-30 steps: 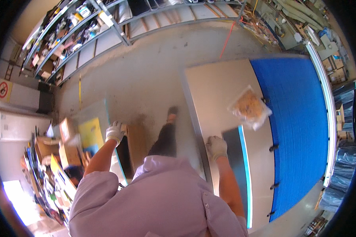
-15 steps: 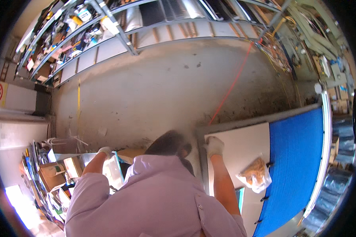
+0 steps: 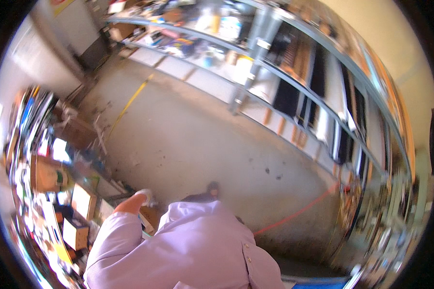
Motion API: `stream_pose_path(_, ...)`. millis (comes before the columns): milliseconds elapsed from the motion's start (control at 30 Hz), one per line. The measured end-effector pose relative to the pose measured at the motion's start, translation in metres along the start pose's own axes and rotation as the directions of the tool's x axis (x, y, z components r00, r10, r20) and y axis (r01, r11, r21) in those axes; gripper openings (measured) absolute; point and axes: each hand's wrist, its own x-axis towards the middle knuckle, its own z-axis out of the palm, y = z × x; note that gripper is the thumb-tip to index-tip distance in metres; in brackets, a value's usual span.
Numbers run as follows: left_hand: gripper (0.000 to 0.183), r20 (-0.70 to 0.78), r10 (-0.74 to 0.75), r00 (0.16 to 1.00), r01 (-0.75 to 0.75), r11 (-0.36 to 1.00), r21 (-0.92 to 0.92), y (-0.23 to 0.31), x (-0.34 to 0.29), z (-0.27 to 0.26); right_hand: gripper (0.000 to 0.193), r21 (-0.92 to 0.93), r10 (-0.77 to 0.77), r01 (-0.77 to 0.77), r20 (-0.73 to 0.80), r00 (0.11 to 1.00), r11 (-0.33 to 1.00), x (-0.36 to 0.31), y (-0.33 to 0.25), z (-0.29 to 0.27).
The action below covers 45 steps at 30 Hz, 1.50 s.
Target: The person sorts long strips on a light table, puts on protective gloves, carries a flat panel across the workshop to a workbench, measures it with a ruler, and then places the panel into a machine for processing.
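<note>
My left hand point(image 3: 147, 196), in a pale glove, hangs in front of my left side, close to a brown cardboard piece point(image 3: 152, 216). Motion blur smears its fingers, so I cannot make out whether it holds anything. My right hand is out of sight, with my shirt point(image 3: 202, 245) filling the lower middle. A dark shoe point(image 3: 213, 188) shows just beyond the shirt on the grey floor point(image 3: 193, 144).
Cardboard boxes point(image 3: 50, 174) and stacked flat pieces crowd the left. A metal rack point(image 3: 255, 62) loaded with rolls and small goods crosses the far side. Yellow tape point(image 3: 132, 103) and a red line point(image 3: 299, 212) run over the floor. A blue surface point(image 3: 320, 283) shows at lower right.
My view has swung left. The table with the blue cover and plastic bag has mostly slid out at lower right, and my right hand has left view. My left hand now appears farther right in the picture.
</note>
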Motion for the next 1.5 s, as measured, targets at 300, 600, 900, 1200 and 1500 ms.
stream_pose_path(300,0.043,-0.293,-0.713,0.637,-0.087,0.311,-0.946,-0.153,0.01,-0.229,0.059,0.247,-0.144,0.068,0.304,0.942,0.967,0.112,-0.351,-0.206)
stream_pose_path(600,0.042,0.05,-0.919,0.39,-0.234,-0.151,-0.961,-0.336,-0.05,-0.151,0.052,0.198,-0.565,0.54,0.445,0.694,0.818,0.273,-0.892,-0.241)
stream_pose_path(900,0.038,0.349,-0.808,0.475,0.315,-0.215,-0.924,-0.297,-0.062,0.06,0.034,-0.117,-0.937,0.989,0.347,-0.047,-0.094,-0.234,-1.411,-0.091)
stream_pose_path(1200,0.039,0.115,-0.98,0.161,0.045,-0.109,-0.993,-0.713,-0.128,0.121,0.03,0.129,-0.886,0.967,0.389,-0.253,-0.22,-0.421,-1.614,0.008)
stream_pose_path(1500,0.036,-0.548,-0.719,-0.427,-0.137,0.651,-0.746,-1.339,-0.495,-0.386,0.025,0.226,-0.974,0.97,0.181,-0.134,-0.091,-0.544,-1.781,-0.049)
